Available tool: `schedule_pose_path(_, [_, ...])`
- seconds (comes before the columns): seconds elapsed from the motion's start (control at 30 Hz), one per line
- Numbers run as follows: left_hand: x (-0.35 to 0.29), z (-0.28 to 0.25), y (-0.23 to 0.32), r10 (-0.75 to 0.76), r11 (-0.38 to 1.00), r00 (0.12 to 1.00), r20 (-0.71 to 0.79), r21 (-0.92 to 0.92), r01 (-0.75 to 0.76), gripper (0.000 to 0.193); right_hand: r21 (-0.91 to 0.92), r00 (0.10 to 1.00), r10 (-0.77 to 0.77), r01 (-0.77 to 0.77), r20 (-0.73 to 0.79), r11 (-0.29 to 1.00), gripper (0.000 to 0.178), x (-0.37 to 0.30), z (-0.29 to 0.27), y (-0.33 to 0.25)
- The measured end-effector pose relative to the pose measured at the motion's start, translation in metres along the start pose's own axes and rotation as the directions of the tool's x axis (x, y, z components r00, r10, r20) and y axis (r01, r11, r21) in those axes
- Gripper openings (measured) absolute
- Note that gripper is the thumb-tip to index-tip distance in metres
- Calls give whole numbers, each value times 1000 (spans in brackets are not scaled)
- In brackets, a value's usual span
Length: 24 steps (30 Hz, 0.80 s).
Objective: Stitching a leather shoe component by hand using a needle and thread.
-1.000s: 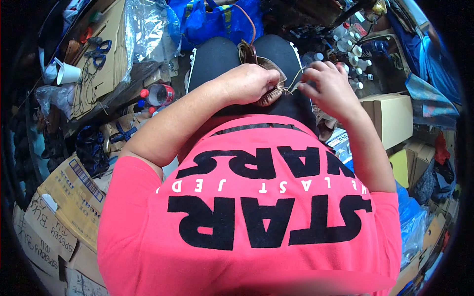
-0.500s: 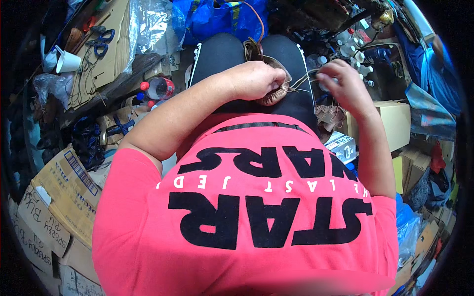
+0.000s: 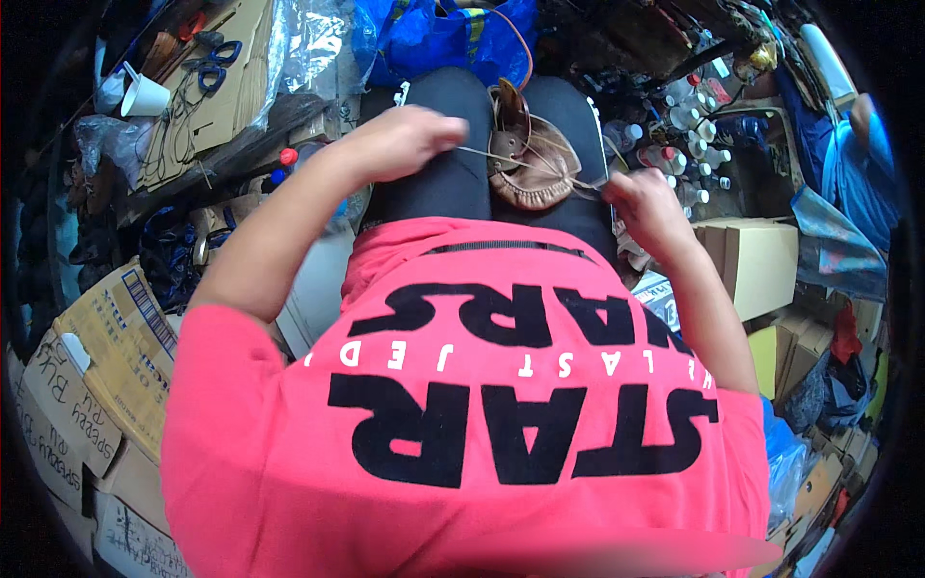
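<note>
A brown leather moccasin-style shoe (image 3: 535, 188) rests between my thighs, with gathered stitching round its toe and a tongue-like flap upright at the far end. Light thread (image 3: 487, 154) runs from the shoe's stitching out to both sides. Left of the shoe, my left hand (image 3: 419, 137) is closed on one strand, away from the leather. On the other side my right hand (image 3: 644, 200) is closed round the other end of the thread. Neither hand touches the shoe. Whether a needle is in my fingers is too small to tell.
Scissors (image 3: 220, 65) and a white cup (image 3: 145, 96) are at the far left, by cardboard sheets. A blue bag (image 3: 414, 43) lies beyond my knees. Several plastic bottles (image 3: 689, 120) stand to the right, above a cardboard box (image 3: 761, 265). Marked cartons (image 3: 116, 356) are at the left.
My left hand has let go of the shoe and moved left and slightly away with a strand. My right hand has come down a little, closing on the thread. More of the shoe shows.
</note>
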<state>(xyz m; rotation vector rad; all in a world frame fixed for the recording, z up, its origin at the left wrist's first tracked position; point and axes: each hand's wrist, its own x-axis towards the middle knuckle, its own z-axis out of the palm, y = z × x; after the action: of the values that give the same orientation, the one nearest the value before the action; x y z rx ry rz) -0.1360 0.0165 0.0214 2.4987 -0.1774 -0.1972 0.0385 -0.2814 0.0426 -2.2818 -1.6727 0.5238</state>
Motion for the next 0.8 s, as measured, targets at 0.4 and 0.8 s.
schedule_pose_path(0.4, [-89,-71,-27,-416,762,894,-165,-599,244,8,820,799,597,-298,-66,489,8,-77,-13,82])
schedule_pose_path(0.8, [-38,-71,44,104,151,949,-297,-939,-310,25,810,965,102,258,-240,-526,31,-2,-62,-12])
